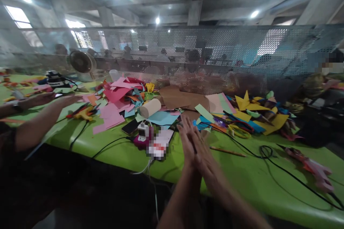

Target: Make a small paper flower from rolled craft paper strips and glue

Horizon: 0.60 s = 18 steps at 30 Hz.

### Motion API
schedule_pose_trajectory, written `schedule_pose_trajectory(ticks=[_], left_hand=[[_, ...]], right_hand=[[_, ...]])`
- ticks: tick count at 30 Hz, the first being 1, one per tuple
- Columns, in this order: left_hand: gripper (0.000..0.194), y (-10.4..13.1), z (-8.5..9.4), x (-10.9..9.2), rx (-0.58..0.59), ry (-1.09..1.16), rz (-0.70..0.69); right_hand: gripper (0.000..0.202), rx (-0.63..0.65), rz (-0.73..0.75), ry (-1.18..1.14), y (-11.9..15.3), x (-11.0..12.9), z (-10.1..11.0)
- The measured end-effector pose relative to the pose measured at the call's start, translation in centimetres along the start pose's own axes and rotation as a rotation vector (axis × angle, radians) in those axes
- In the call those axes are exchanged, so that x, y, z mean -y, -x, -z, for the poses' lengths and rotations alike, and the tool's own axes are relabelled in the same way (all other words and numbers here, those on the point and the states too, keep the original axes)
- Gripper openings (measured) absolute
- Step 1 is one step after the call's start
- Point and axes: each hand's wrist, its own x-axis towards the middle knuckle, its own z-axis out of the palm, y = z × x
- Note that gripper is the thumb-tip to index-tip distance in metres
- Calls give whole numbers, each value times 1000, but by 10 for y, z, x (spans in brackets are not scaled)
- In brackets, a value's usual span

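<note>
My left hand (187, 143) and my right hand (202, 150) are raised over the front of the green-covered table (172, 171), palm against palm. Their fingers are stretched out and point away from me. Whether anything lies between the palms is hidden. Just left of my hands is a phone (168, 136), partly blurred out, beside a purple power socket (141, 141) with a white charger (143, 130) in it. A thin brown stick (228, 151) lies to the right of my hands. Beyond my fingertips lies brown paper (182, 98).
Coloured paper scraps (120, 93), a cardboard roll (150, 108) and yellow-handled scissors (239, 131) cover the back. A pink glue gun (311, 166) trails a black cable (242, 146). Another person's arms (43, 118) reach in at left near a yellow tool (83, 113). Behind stands a perforated metal screen (172, 50).
</note>
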Motion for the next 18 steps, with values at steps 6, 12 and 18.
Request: schedule_pose_trajectory(ticks=[6,12,18], left_hand=[[67,33,2,21,122,210,198],[66,30,5,12,102,312,205],[67,19,0,14,-4,124,143]], right_hand=[[78,-143,-213,-14,-51,-8,33],[76,-184,-276,-113,-72,-13,37],[68,-119,-168,290,-47,-1,6]])
